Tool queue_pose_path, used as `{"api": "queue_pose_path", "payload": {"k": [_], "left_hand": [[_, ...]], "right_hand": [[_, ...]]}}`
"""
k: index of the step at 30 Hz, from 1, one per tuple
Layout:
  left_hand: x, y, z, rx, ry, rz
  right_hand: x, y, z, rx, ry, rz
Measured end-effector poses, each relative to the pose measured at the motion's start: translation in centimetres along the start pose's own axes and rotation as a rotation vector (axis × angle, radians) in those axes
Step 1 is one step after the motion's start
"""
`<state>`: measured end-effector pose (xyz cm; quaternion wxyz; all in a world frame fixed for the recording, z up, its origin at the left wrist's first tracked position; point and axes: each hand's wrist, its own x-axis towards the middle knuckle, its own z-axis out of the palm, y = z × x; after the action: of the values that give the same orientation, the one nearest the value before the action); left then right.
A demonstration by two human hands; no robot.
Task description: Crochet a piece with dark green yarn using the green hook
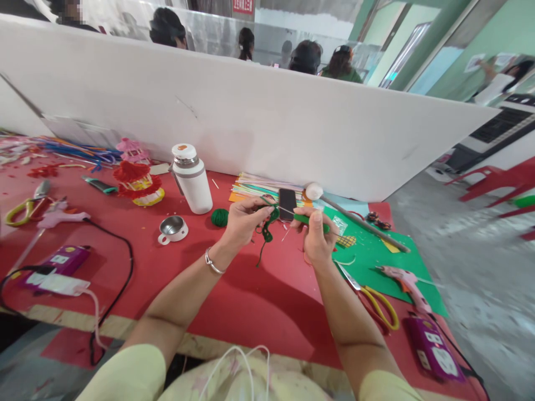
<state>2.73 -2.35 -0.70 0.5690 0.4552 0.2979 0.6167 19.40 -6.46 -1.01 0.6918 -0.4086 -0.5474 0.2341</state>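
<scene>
My left hand pinches a small dark green crochet piece between thumb and fingers, and a tail of yarn dangles below it. Closed around a crochet hook with a green handle is my right hand. The hook's thin metal shaft points left and meets the yarn work at my left fingertips. Whether its tip sits inside a loop is too small to tell. A ball of green yarn lies on the table just left of my left hand. Behind my hands lies a black phone.
On the red table stand a white thermos and a metal-lined cup. Scissors, a pink glue gun and a purple power strip lie right. A white partition rises behind; people sit beyond it.
</scene>
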Motion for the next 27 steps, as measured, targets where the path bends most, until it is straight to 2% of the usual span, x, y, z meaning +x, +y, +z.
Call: {"api": "queue_pose_path", "payload": {"k": [5, 8, 16, 22, 27], "left_hand": [[0.0, -0.1, -0.1, -0.002, -0.008, 0.020], [0.1, -0.3, -0.1, -0.003, -0.020, 0.025], [0.2, -0.6, -0.1, -0.015, -0.030, 0.046], [0.2, -1.0, -0.3, -0.033, -0.069, -0.070], [0.2, -1.3, 0.0, -0.039, 0.012, -0.056]], "right_hand": [[-0.1, -0.1, -0.2, 0.004, -0.034, -0.035], [-0.1, -0.2, -0.5, -0.073, -0.079, -0.094], [-0.1, -0.6, -0.8, -0.289, -0.126, -0.315], [0.2, -0.3, -0.9, -0.391, -0.212, -0.484], [0.2, 0.6, -0.8, -0.552, -0.224, -0.720]]}}
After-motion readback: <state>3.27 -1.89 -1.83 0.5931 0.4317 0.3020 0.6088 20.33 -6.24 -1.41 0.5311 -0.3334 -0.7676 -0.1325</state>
